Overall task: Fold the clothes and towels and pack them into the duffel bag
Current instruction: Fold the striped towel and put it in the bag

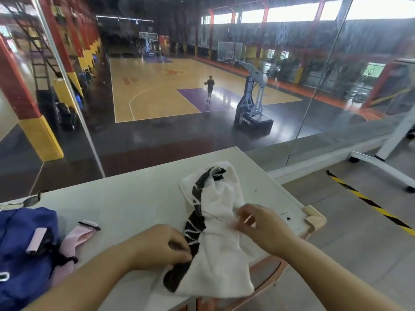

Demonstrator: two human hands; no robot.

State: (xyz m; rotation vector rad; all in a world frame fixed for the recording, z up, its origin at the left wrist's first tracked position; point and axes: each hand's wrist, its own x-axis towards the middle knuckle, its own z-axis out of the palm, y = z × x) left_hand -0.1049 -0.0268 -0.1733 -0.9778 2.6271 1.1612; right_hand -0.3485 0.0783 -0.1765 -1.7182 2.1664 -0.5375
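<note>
Progress: early. White towel with black lettered band lying crumpled on the right part of the white table, near end draped over the table's near edge — not yet squared or folded. Blue duffel bag at the table's left end; whether anything is packed inside cannot be told. Pink item just beside the bag, partly under its dark drawstring; unfolded as far as visible. Remaining, by judgement: flatten and fold the towel, fold the pink item, load both.

Left hand: forearm in from lower left, fingers curled, pinching the towel's black band at its left edge. Right hand: forearm in from lower right, over the towel's right side, thumb and forefinger closing on white fabric — blurred, so firm grip cannot be confirmed. Hands near each other, towel between.
</note>
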